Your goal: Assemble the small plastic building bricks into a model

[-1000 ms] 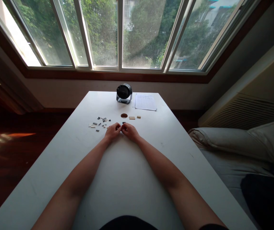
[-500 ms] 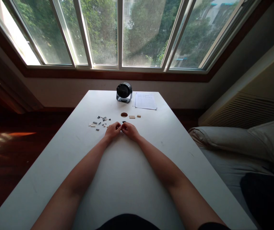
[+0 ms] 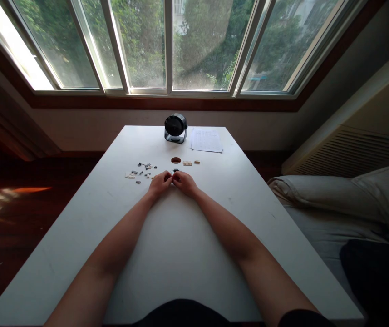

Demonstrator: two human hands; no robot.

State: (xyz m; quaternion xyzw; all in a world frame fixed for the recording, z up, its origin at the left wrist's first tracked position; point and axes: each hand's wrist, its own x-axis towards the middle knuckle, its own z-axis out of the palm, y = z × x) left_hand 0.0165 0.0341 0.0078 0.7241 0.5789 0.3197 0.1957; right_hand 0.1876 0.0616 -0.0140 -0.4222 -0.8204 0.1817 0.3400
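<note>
My left hand (image 3: 160, 182) and my right hand (image 3: 184, 183) meet at their fingertips over the table. Both are closed, the fingers curled and pinched together; whatever they hold is mostly hidden behind them. A small dark piece (image 3: 175, 170) shows just beyond the right fingers, and I cannot tell whether it is held. Left of my left hand lie several small grey and white building-brick pieces (image 3: 135, 172), loosely scattered. Past my right hand sit two tan studded bricks, a longer one (image 3: 187, 163) and a shorter one (image 3: 197, 161).
The white table (image 3: 167, 254) has a round hole (image 3: 175, 160) beyond my hands. A small black fan (image 3: 175, 128) stands at the far edge, beside printed paper sheets (image 3: 206, 140). To the right is a grey sofa (image 3: 323, 200); a window (image 3: 201, 45) lies ahead.
The whole view has shifted slightly, with far things a little higher in the picture. My hands stay pinched together in nearly the same place, and the loose pieces lie as before.
</note>
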